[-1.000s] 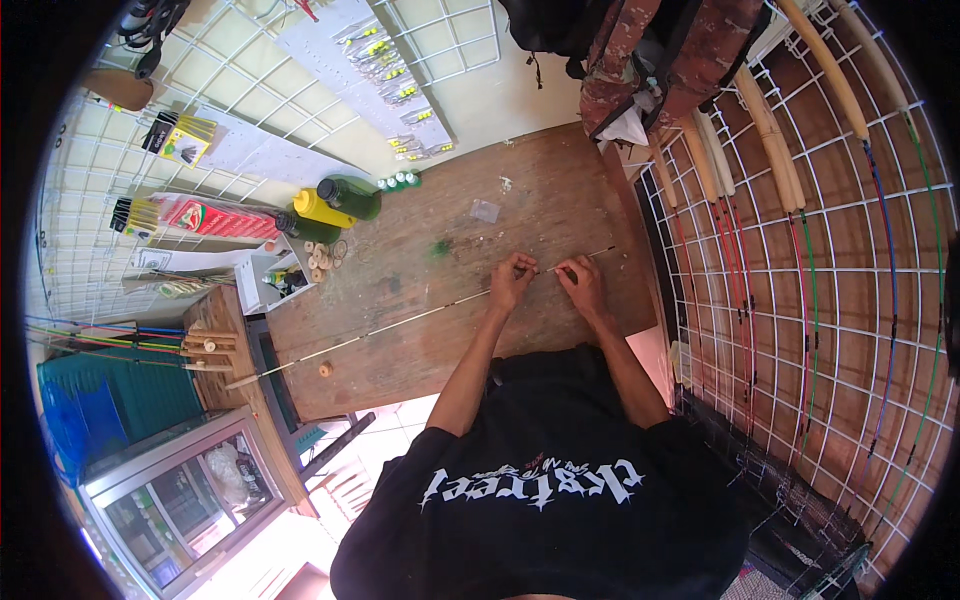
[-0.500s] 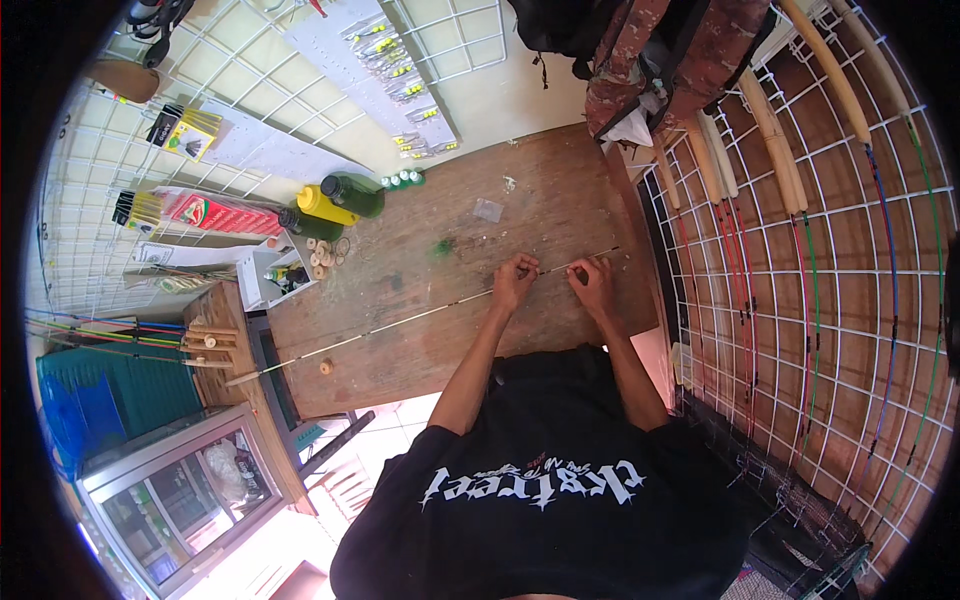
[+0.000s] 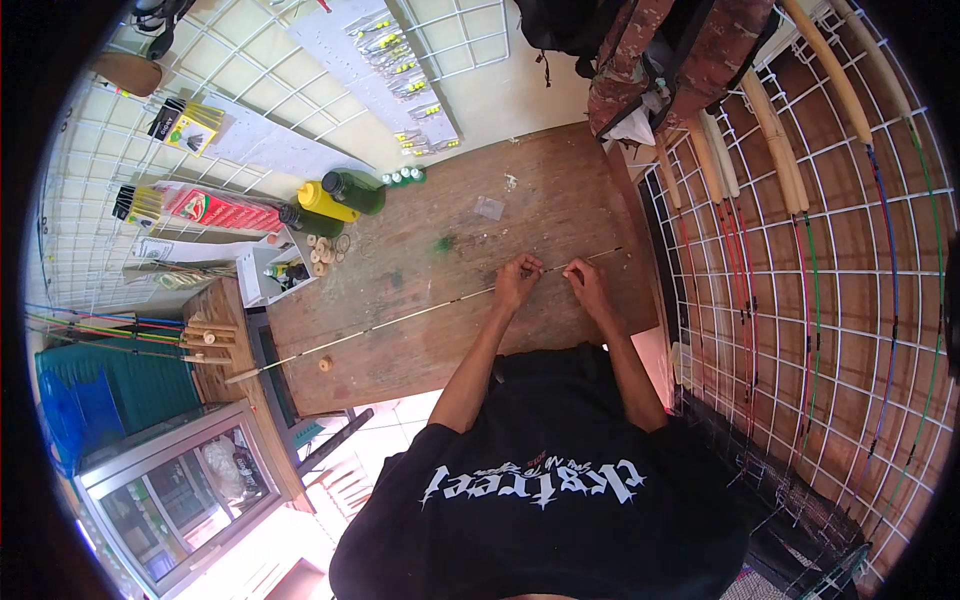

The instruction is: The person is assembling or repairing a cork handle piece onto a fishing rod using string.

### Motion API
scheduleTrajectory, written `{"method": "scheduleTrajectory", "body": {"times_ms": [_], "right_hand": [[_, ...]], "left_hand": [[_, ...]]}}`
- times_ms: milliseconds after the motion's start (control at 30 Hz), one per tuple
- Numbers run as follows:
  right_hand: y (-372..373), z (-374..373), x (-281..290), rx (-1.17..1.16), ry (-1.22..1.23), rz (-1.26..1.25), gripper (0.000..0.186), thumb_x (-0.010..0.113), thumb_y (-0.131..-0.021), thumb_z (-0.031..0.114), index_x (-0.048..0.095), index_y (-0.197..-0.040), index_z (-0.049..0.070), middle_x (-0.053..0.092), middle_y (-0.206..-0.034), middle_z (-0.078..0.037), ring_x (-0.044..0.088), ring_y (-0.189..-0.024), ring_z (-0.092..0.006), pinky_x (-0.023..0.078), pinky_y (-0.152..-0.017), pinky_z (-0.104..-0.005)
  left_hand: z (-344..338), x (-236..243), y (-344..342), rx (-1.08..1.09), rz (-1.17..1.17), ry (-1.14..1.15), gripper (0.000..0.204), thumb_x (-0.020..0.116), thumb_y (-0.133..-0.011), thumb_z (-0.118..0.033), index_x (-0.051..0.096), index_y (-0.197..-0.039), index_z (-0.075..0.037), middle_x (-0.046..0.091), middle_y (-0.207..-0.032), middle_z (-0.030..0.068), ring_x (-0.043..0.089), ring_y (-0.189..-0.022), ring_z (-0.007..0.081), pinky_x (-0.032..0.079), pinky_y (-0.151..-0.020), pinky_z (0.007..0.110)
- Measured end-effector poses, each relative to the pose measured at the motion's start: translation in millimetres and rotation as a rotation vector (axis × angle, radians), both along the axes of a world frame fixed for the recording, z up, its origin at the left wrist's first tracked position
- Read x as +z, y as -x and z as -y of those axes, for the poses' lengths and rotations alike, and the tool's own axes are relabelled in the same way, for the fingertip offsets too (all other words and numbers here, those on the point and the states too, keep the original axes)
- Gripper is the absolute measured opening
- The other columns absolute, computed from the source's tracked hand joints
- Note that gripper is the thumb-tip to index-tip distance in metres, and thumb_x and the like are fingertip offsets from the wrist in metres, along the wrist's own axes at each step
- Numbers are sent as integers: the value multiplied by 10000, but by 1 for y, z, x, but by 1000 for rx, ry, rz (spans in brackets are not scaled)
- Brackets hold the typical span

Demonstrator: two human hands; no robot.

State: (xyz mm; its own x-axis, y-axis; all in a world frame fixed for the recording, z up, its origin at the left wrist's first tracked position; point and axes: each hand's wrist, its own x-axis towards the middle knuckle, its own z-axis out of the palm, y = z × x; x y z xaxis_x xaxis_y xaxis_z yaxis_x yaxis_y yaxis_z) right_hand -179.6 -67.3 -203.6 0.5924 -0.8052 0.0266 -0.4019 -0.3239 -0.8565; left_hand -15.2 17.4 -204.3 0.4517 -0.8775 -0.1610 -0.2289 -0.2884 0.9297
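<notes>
A thin pale rod point(image 3: 376, 330) with dark bands lies diagonally across the wooden table point(image 3: 420, 370), from the lower left toward the right. My left hand point(image 3: 516, 282) has thumb and fingers pinched round the rod right of its middle. Just to its right, my right hand point(image 3: 587, 285) has thumb and forefinger closed at the rod near its dark tip; any small item between the fingertips is too small to make out. A small clear packet point(image 3: 488, 208) lies beyond my hands, and a round wooden piece point(image 3: 325, 365) lies below the rod.
Along the back left stand a yellow bottle point(image 3: 335, 208), green bottles point(image 3: 360, 195), cork rings point(image 3: 322, 258) and a white holder box point(image 3: 254, 278). Rods point(image 3: 820, 260) hang on the right grid point(image 3: 770, 330). Bags point(image 3: 660, 60) hang at the upper right. A glass cabinet point(image 3: 185, 495) stands lower left.
My right hand's fingertips have shifted slightly along the rod and the rod's tip sits a little further right. My hands keep much the same pinched posture.
</notes>
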Motion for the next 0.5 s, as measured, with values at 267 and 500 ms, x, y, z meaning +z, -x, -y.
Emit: {"method": "scheduleTrajectory", "body": {"times_ms": [267, 500], "right_hand": [[-9, -7, 19, -29, -75, -41, 110, 640, -801, 99, 591, -849, 14, 620, -774, -127, 607, -767, -301, 467, -682, -362], [-10, -10, 21, 17, 140, -160, 112, 653, -788, 178, 628, -806, 70, 618, -738, -87, 548, -762, -286, 403, -765, -420]], "left_hand": [[-1, 2, 1, -27, 70, -1, 143, 677, -747, -70, 653, -888, -66, 669, -752, 38, 575, -607, 115, 452, -582, 267], [0, 4, 4, -12, 72, 42, 137, 687, -754, -88, 656, -887, -69, 671, -754, 36, 588, -627, 108, 453, -588, 265]]}}
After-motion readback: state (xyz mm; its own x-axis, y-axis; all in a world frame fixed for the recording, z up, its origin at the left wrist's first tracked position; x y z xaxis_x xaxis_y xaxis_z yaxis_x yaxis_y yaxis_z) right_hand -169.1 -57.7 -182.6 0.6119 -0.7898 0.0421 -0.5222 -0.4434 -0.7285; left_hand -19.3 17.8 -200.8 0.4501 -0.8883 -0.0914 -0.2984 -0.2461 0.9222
